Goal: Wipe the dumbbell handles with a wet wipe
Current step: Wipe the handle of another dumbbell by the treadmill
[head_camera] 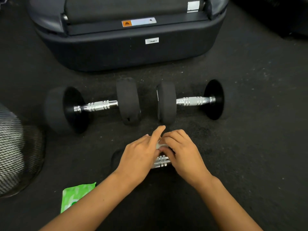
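Two black dumbbells lie end to end on the dark floor: the left dumbbell [93, 106] and the right dumbbell [191, 100], each with a chrome handle. A third dumbbell [161, 161] lies nearer to me, and only part of its chrome handle shows between my hands. My left hand [141, 155] and my right hand [181, 150] meet above that handle and together pinch a small white wet wipe [159, 145]. My left index finger points forward. The wipe is mostly hidden by my fingers.
A green wet wipe pack [73, 195] lies on the floor by my left forearm. The dark base of a treadmill [130, 47] stands behind the dumbbells. A mesh-covered round object [15, 152] sits at the left edge.
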Demonstrator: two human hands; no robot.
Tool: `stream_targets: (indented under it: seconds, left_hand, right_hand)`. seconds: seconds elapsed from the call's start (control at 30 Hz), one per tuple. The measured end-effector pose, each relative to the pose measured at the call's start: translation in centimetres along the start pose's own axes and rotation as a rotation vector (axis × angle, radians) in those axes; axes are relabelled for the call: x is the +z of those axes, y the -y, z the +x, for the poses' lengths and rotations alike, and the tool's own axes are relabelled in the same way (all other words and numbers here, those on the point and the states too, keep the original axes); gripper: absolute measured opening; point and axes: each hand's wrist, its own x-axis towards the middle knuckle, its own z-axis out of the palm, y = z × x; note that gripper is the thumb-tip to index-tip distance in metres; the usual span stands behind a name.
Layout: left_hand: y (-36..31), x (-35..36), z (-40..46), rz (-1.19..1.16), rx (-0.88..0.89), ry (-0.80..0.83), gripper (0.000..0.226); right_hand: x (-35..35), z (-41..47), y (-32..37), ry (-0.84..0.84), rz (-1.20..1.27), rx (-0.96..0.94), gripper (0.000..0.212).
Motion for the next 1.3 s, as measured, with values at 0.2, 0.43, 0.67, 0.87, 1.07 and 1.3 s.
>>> stream_targets:
  seconds: [0.2, 0.43, 0.67, 0.87, 1.07, 1.3]
  left_hand:
    - [0.0, -0.3, 4.7, -0.096, -0.028, -0.081, 0.065]
    - [0.5, -0.5, 12.1, 0.179, 0.039, 0.069, 0.081]
    - [1.4, 2.9, 14.5, 0.276, -0.017, 0.169, 0.095]
    - [2.4, 5.5, 14.4, 0.199, -0.063, 0.166, 0.098]
    - [2.8, 5.6, 14.6, 0.125, -0.065, 0.179, 0.103]
    - [2.9, 5.6, 14.5, 0.074, -0.054, 0.149, 0.102]
  right_hand:
    - [-2.2, 3.4, -3.2, -0.010, -0.002, -0.114, 0.015]
    - [-6.0, 6.8, -10.7, -0.041, 0.039, 0.018, 0.007]
    - [-4.6, 9.8, -14.9, 0.099, -0.037, 0.034, 0.005]
    - [-1.5, 10.4, -15.9, 0.153, -0.124, 0.087, 0.038]
    - [-0.4, 13.4, -15.6, 0.231, -0.056, 0.083, 0.012]
    - [-1.0, 15.3, -16.5, 0.352, -0.026, 0.147, 0.017]
